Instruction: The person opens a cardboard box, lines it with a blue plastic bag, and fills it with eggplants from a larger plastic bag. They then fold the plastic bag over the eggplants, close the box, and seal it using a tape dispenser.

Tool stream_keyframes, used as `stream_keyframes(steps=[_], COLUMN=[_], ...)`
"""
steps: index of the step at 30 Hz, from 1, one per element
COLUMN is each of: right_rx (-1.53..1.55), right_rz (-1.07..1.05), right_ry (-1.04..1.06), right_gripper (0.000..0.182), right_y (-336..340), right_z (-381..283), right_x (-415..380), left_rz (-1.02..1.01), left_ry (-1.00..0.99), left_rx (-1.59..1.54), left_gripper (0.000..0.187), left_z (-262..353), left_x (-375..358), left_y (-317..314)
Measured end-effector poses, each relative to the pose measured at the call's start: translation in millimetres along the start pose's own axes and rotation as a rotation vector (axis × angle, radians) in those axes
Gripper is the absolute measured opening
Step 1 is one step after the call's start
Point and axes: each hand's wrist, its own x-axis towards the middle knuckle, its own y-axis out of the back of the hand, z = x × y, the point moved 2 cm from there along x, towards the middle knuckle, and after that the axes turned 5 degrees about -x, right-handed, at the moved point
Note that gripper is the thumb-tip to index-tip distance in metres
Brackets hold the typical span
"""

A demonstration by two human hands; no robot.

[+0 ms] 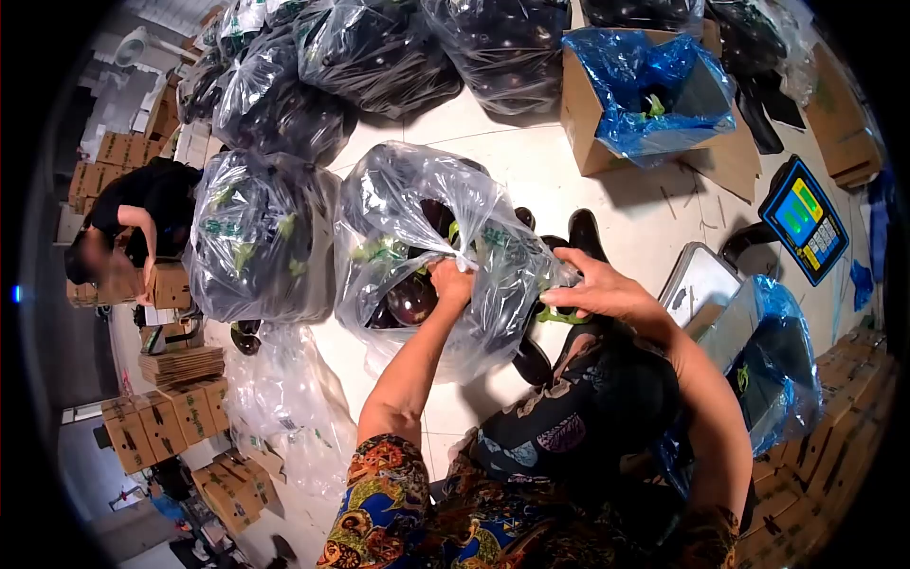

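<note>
A large clear plastic bag point(374, 204) full of dark purple eggplants point(411, 300) stands on the floor in front of me. My left hand point(453, 283) is closed around bunched plastic at the bag's torn, gaping opening. On the bag's right side, my right hand point(602, 286) grips the plastic edge between thumb and fingers. Just below that hand shows a green eggplant calyx point(561, 314), and loose eggplants point(533, 362) lie beside the bag. Part of the bag's contents is hidden by the plastic and my left hand.
Several filled bags point(265, 237) stand left and behind. A carton with blue lining point(580, 123) sits back right, near a scale display point(804, 220). Another blue-lined carton point(782, 379) is by my right arm. A person point(142, 218) bends over at far left.
</note>
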Motion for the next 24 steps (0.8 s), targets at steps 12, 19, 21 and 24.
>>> stream_keyframes(steps=[12,19,21,24], right_rx=[0.045,0.081,0.111,0.102], right_rz=[0.007,0.137,0.193,0.226], right_ry=[0.072,0.089,0.122,0.127], right_gripper=[0.042,0.046,0.046,0.048], right_y=[15.0,16.2,17.8,26.0], right_z=[50.7,28.4,14.3,6.4], right_x=[20.2,-12.7,-36.4,-62.0], left_rz=[-0.451,-0.359,-0.463,-0.531], left_ry=[0.465,0.237,0.384,0.487], left_rx=[-0.918,-1.504,-1.855,-1.912], left_gripper=[0.064,0.054,0.055,0.045], left_z=[54.7,102.9,119.8,160.2], left_x=[-1.8,-1.8,-4.8,-19.1], left_y=[141.4,243.8,245.1,237.1])
